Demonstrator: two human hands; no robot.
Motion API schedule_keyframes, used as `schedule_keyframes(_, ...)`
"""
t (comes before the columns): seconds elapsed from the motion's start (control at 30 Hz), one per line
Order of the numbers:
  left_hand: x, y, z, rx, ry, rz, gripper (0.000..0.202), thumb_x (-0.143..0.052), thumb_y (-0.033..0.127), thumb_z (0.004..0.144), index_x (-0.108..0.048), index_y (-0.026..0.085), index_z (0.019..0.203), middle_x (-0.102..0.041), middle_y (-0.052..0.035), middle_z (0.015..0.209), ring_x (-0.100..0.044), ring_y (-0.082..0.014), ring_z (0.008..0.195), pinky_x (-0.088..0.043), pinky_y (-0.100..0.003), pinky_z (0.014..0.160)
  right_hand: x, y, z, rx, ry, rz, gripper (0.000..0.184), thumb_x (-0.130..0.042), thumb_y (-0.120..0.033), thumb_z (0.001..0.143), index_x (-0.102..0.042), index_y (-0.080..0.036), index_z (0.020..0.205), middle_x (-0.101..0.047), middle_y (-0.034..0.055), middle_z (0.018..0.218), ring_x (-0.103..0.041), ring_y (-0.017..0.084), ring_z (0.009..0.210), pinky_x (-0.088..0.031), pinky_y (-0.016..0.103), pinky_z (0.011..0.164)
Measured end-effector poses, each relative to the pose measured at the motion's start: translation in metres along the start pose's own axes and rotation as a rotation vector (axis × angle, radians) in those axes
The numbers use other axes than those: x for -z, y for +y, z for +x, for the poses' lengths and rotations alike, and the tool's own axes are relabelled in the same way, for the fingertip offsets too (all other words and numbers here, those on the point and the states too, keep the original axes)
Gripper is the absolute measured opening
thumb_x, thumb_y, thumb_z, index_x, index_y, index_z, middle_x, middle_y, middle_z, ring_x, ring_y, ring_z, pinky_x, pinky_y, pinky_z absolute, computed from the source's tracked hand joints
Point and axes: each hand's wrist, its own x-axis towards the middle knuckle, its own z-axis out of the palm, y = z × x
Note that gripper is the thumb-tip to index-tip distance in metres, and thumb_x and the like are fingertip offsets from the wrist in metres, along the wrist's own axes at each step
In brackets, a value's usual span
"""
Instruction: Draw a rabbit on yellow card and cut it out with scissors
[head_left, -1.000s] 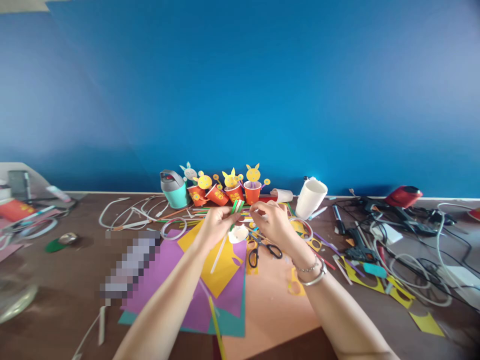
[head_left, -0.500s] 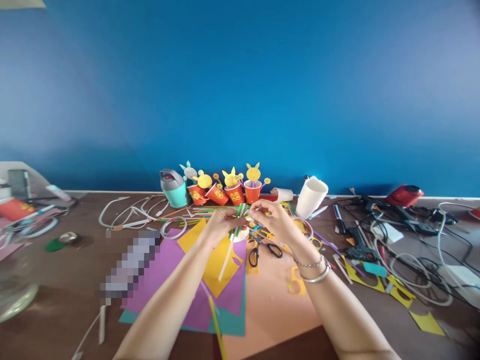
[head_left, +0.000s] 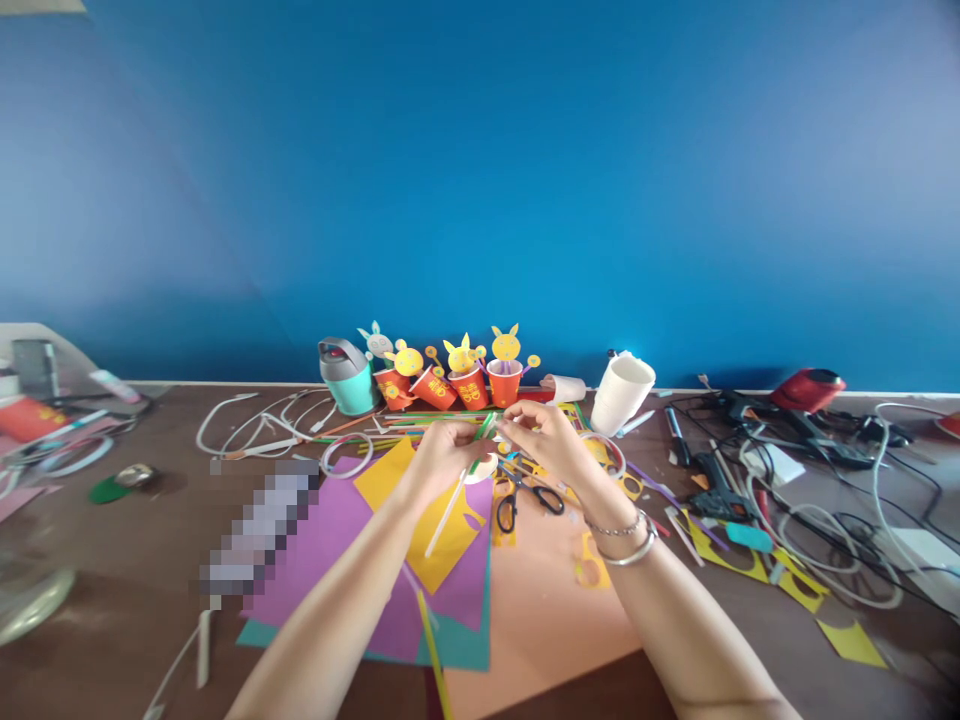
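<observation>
My left hand (head_left: 439, 455) is closed around a white straw (head_left: 444, 515) and a green straw (head_left: 484, 432), held just above the table. The white one slants down toward me over yellow paper (head_left: 450, 535). My right hand (head_left: 544, 440) pinches the top ends of the straws, fingertip to fingertip with the left; it wears bracelets at the wrist. A small white paper cup (head_left: 482, 470) lies just under the hands. Black-handled scissors (head_left: 525, 497) rest on the orange sheet (head_left: 540, 600) below my right hand.
Purple, teal and orange sheets (head_left: 337, 540) lie before me. Red cups with yellow bunny cutouts (head_left: 469, 375), a teal bottle (head_left: 346, 376) and a white cup (head_left: 621, 395) stand by the blue wall. Glue guns and cables (head_left: 750, 470) crowd the right; white tubing (head_left: 262, 425) lies left.
The straws swung a little in my left hand, the white one's lower end shifting right then back left. My right hand crept closer to the left and pinches the straw tips.
</observation>
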Motion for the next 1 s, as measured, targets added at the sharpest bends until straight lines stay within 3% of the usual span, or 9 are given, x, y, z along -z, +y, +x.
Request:
schedule_keyframes(0.17,-0.003,0.006,-0.002,-0.003,0.003,-0.014,0.037,-0.078,0.047,0.060,-0.073,0.012,0.071,-0.067,-0.0030,0.062,-0.059,-0.0147,0.056,-0.038,-0.023,0.051,-0.002,-0.001,0.000,0.008,0.032,-0.041,0.023,-0.061,-0.041,0.079,-0.061,-0.018,0.077,-0.055,-0.0026,0.056,-0.049,0.011,0.051,-0.034,0.022,0.048)
schedule_keyframes(0.37,0.000,-0.004,0.001,-0.014,-0.028,-0.019,0.038,-0.077,0.047,0.062,-0.074,0.012,0.075,-0.068,-0.0047,0.062,-0.060,-0.0154,0.056,-0.040,-0.023,0.050,-0.001,-0.001,0.000,0.006,0.024,-0.062,0.026,-0.061,-0.044,0.079,-0.062,-0.018,0.077,-0.056,-0.0024,0.055,-0.048,0.011,0.050,-0.034,0.022,0.049)
schedule_keyframes(0.63,0.006,-0.007,0.003,0.055,-0.140,-0.100,0.045,-0.078,0.048,0.063,-0.075,0.011,0.088,-0.072,-0.0086,0.069,-0.065,-0.0192,0.060,-0.045,-0.027,0.055,0.003,-0.002,0.000,0.019,-0.034,-0.012,0.021,-0.061,-0.039,0.080,-0.062,-0.018,0.078,-0.058,-0.0024,0.057,-0.050,0.011,0.052,-0.035,0.022,0.050)
schedule_keyframes(1.0,0.009,-0.002,-0.001,0.182,-0.313,-0.222,0.044,-0.078,0.048,0.065,-0.074,0.013,0.090,-0.075,-0.0135,0.084,-0.071,-0.0242,0.077,-0.050,-0.031,0.071,0.004,-0.004,-0.001,0.070,-0.038,0.000,0.022,-0.062,-0.040,0.080,-0.063,-0.018,0.079,-0.061,-0.0012,0.062,-0.054,0.012,0.058,-0.039,0.023,0.055)
